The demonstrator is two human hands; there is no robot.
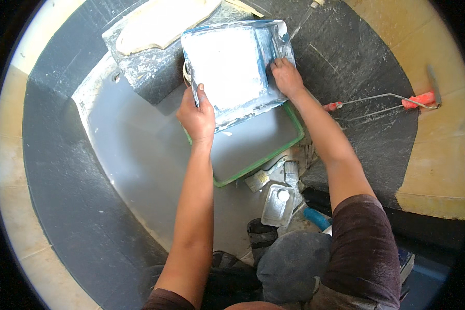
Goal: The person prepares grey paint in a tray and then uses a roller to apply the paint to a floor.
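Note:
A blue paint tray (227,67), smeared with white paint, is tilted up over cloudy grey water. My left hand (197,111) is closed on its left edge, thumb along the rim. My right hand (287,78) presses curled fingers against the right part of the tray; whatever they may hold is hidden. Below the tray, a green rim (258,168) frames a rectangle of the same grey.
At the back left, a pale slab (165,23) lies on a spattered dark block (163,77). Paintbrushes (258,180) and a clear plastic tub (279,205) sit near my knees, beside a blue cylinder (316,219). A red-handled roller frame (418,99) rests on the right.

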